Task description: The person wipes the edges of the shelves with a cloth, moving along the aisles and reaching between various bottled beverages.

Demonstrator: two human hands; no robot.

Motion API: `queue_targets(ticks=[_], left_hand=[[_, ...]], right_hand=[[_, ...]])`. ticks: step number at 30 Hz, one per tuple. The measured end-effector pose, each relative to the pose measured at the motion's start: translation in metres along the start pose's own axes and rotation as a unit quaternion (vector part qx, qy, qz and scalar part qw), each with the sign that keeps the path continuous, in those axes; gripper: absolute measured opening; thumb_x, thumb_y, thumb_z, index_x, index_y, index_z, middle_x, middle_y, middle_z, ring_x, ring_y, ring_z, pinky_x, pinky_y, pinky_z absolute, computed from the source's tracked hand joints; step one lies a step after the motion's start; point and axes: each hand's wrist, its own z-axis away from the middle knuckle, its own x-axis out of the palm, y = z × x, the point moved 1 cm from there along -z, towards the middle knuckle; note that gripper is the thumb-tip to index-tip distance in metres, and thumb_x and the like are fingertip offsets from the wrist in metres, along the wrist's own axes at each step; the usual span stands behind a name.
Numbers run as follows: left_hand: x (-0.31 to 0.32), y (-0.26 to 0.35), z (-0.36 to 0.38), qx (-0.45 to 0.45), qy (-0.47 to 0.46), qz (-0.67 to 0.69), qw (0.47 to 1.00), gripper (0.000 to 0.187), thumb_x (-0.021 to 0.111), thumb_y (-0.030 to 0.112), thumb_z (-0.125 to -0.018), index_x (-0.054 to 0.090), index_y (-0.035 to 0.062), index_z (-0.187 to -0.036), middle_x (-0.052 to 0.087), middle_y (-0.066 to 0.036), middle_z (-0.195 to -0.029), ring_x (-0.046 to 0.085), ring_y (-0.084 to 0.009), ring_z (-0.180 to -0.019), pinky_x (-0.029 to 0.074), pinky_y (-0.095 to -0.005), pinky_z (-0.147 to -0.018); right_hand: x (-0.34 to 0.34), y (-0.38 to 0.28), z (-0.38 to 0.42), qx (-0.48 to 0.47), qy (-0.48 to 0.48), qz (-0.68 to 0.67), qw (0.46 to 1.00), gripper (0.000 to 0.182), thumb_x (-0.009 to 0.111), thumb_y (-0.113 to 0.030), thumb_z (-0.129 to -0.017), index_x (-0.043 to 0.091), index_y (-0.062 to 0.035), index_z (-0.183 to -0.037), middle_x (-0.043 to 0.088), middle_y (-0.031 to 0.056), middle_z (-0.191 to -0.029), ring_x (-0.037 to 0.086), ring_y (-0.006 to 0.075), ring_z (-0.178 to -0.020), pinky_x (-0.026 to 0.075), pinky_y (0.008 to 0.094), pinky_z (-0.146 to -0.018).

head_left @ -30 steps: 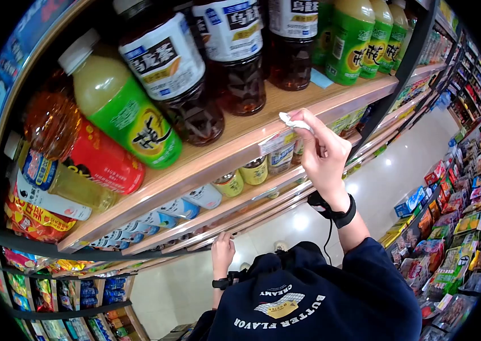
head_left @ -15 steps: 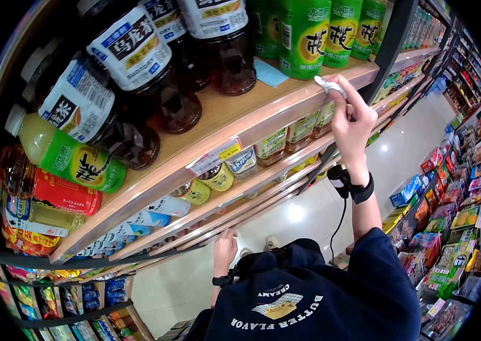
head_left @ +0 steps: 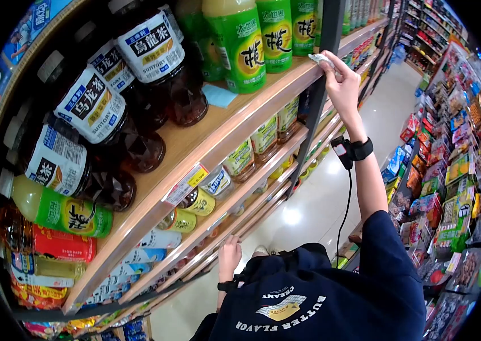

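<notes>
My right hand (head_left: 341,82) is raised at the front edge of the upper wooden shelf (head_left: 277,88), close to a dark upright post. Its thumb and index finger pinch a small crumpled white tissue (head_left: 319,58), right at the shelf's edge. Green-labelled juice bottles (head_left: 244,54) stand just left of that hand. On the shelf board in front of them lies a flat light-blue sheet (head_left: 219,95). Low down, my left hand (head_left: 229,254) hangs beside the lower shelf edges, fingers loosely bent and nothing seen in them.
Dark tea bottles (head_left: 155,57) fill the shelf to the left. A price tag (head_left: 188,183) is fixed on its front edge, with lower shelves of drinks beneath. Racks of packaged snacks (head_left: 451,193) line the right side of the aisle floor (head_left: 314,204). A cable (head_left: 347,210) hangs from my right wrist.
The view has shifted along the shelf, so the bottles sit further left and lower. My right hand with the tissue has moved right along the shelf edge, from beside the bottles toward the post.
</notes>
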Motion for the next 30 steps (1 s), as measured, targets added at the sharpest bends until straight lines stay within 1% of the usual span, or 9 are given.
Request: queue_targets(ticks=[2, 4, 5, 8, 10, 12, 15, 20, 30], left_hand=[[0.0, 0.004, -0.009, 0.023, -0.007, 0.009, 1.0, 0.009, 0.051, 0.003, -0.079, 0.058, 0.0013, -0.084, 0.06, -0.016, -0.087, 0.058, -0.0377, -0.082, 0.047, -0.0451, -0.071], [-0.003, 0.005, -0.013, 0.055, -0.019, 0.001, 0.998, 0.008, 0.05, 0.003, -0.081, 0.057, 0.0023, -0.085, 0.059, -0.014, -0.087, 0.06, -0.0355, -0.081, 0.048, -0.0453, -0.071], [-0.006, 0.006, -0.015, 0.059, -0.025, 0.009, 0.998, 0.008, 0.05, 0.003, -0.082, 0.056, 0.0024, -0.085, 0.059, -0.014, -0.087, 0.06, -0.0357, -0.081, 0.047, -0.0454, -0.071], [-0.006, -0.005, -0.02, 0.069, -0.049, 0.015, 0.996, 0.009, 0.053, 0.004, -0.08, 0.057, 0.0037, -0.087, 0.058, -0.014, -0.087, 0.058, -0.0361, -0.084, 0.045, -0.0455, -0.077], [0.002, -0.018, -0.025, 0.1, -0.062, 0.009, 0.993, 0.01, 0.055, 0.005, -0.078, 0.057, 0.0046, -0.088, 0.057, -0.014, -0.089, 0.058, -0.035, -0.085, 0.045, -0.0444, -0.078], [0.009, -0.024, -0.033, 0.124, -0.084, 0.014, 0.989, 0.01, 0.053, 0.006, -0.078, 0.057, 0.0036, -0.088, 0.058, -0.014, -0.092, 0.059, -0.0353, -0.084, 0.047, -0.0458, -0.075], [0.012, -0.012, -0.043, 0.11, -0.154, -0.02, 0.982, 0.012, 0.05, 0.005, -0.079, 0.056, 0.0018, -0.088, 0.059, -0.016, -0.092, 0.06, -0.0355, -0.082, 0.047, -0.0482, -0.07], [0.02, 0.018, -0.066, 0.186, -0.123, 0.009, 0.975, 0.011, 0.053, 0.002, -0.073, 0.056, 0.0029, -0.084, 0.058, -0.014, -0.085, 0.057, -0.0332, -0.086, 0.046, -0.0439, -0.077], [0.046, 0.079, -0.092, 0.163, -0.104, -0.018, 0.981, 0.012, 0.054, 0.003, -0.076, 0.056, 0.0037, -0.088, 0.058, -0.012, -0.087, 0.058, -0.0333, -0.085, 0.047, -0.0429, -0.076]], right_hand=[[-0.002, -0.004, 0.0, -0.002, -0.001, 0.043, 0.999, 0.023, 0.063, -0.006, -0.085, 0.066, -0.0023, -0.108, 0.069, 0.006, -0.072, 0.039, -0.0001, -0.048, 0.031, 0.0196, -0.042], [-0.002, -0.017, 0.005, 0.027, -0.012, 0.085, 0.996, 0.026, 0.063, -0.008, -0.087, 0.064, -0.0002, -0.112, 0.071, 0.0114, -0.093, 0.061, 0.0044, -0.078, 0.048, 0.0192, -0.063], [-0.001, -0.027, 0.007, 0.038, -0.011, 0.106, 0.994, 0.026, 0.062, -0.007, -0.087, 0.064, 0.0003, -0.112, 0.069, 0.0158, -0.099, 0.063, 0.008, -0.085, 0.049, 0.0218, -0.072], [0.005, -0.049, 0.02, 0.025, -0.015, 0.155, 0.987, 0.026, 0.063, -0.006, -0.087, 0.065, -0.0022, -0.112, 0.05, -0.0022, -0.055, 0.043, -0.0004, -0.051, 0.031, 0.02, -0.044], [0.02, -0.074, 0.037, 0.009, 0.004, 0.076, 0.997, 0.025, 0.061, -0.003, -0.086, 0.066, -0.0037, -0.111, 0.03, -0.0064, -0.054, 0.028, -0.0002, -0.047, 0.018, 0.0215, -0.042], [0.029, -0.104, 0.059, 0.015, -0.026, 0.043, 0.999, 0.026, 0.06, 0.003, -0.083, 0.065, -0.0014, -0.108, 0.058, 0.0041, -0.063, 0.04, 0.0017, -0.048, 0.031, 0.0224, -0.042], [0.043, -0.136, 0.083, 0.021, -0.068, -0.016, 0.997, 0.028, 0.059, 0.005, -0.081, 0.063, -0.0015, -0.107, 0.062, 0.0073, -0.071, 0.049, 0.0074, -0.052, 0.038, 0.0227, -0.046], [0.045, -0.14, 0.09, -0.067, -0.114, -0.034, 0.991, 0.033, 0.062, 0.005, -0.074, 0.062, -0.0046, -0.106, 0.068, 0.0105, -0.091, 0.067, 0.0248, -0.065, 0.051, 0.0282, -0.054], [-0.005, -0.049, 0.02, -0.043, -0.048, -0.05, 0.997, 0.028, 0.054, 0.011, -0.078, 0.065, -0.0013, -0.102, 0.069, 0.0101, -0.087, 0.069, 0.0176, -0.069, 0.051, 0.0233, -0.061]])
